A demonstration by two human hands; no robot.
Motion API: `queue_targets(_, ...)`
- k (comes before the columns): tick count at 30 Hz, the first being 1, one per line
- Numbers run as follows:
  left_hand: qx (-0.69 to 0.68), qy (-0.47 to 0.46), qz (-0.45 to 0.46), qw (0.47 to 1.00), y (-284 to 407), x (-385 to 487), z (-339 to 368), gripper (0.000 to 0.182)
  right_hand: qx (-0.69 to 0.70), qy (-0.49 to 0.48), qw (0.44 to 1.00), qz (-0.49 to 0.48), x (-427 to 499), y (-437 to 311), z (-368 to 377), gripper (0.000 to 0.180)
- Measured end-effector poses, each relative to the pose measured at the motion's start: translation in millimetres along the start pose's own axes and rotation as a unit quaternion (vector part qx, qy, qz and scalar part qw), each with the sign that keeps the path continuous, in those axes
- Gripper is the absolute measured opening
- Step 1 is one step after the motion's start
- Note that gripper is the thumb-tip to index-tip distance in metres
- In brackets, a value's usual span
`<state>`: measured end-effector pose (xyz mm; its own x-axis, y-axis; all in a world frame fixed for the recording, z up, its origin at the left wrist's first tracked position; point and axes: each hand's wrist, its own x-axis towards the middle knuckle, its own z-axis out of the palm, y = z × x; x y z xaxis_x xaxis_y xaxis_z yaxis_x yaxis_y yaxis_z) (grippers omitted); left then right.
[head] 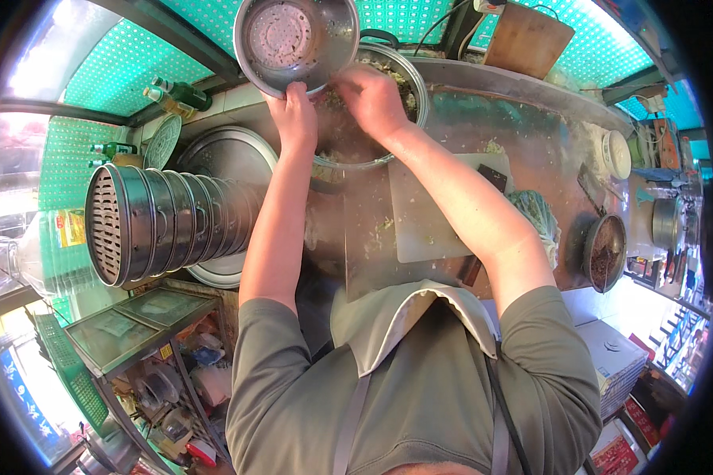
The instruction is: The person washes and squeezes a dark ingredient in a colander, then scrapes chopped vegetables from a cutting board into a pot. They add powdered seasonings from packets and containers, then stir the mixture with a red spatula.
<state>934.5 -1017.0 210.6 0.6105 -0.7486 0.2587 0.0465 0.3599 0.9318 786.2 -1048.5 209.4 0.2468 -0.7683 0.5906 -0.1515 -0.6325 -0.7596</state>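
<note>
My left hand (294, 113) grips the near rim of a metal bowl (333, 50), which is raised and tilted at the top of the view with small bits stuck inside. My right hand (371, 98) is beside the bowl's right edge, over a large metal pot (423, 98) that holds chopped greenish food (386, 70). The right fingers are blurred, so whether they hold anything cannot be told. A pale cutting board (428, 228) lies below my right forearm, with a dark cleaver blade (492, 178) and a cabbage (533, 214) by it.
Stacked metal steamers (160, 225) stand at left by a large round metal lid or tray (261, 139). Green bottles (184, 94) are behind them. At right are a pan of dark minced food (605, 252) and a white bowl (617, 154). A wooden board (529, 40) leans at the back.
</note>
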Motion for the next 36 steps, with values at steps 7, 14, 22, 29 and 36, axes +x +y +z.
queue_targets(7, -0.13, 0.008, -0.091, 0.987, 11.7, 4.9, -9.1, 0.034, -0.083, -0.104, 0.991, -0.024, -4.1, 4.4, -15.5, 0.013)
queue_targets(14, -0.176, 0.083, -0.187, 0.963, 33.3, 4.3, -14.1, 0.034, -0.382, -0.275, 0.882, -0.007, 21.1, 14.7, -31.9, 0.017)
queue_targets(22, -0.221, 0.067, -0.198, 0.953, 52.4, -22.7, -35.7, 0.041, -0.109, -0.044, 0.99, -0.073, 48.8, 3.5, -39.7, 0.017)
queue_targets(29, -0.163, 0.131, -0.209, 0.955, 88.2, -124.5, -67.7, 0.035, -0.173, -0.084, 0.975, -0.108, 54.1, -15.3, -48.4, 0.022)
queue_targets(36, -0.129, 0.191, -0.278, 0.933, 97.9, -279.9, -110.9, 0.04, -0.231, -0.285, 0.904, -0.219, 63.5, 45.3, -49.3, 0.025)
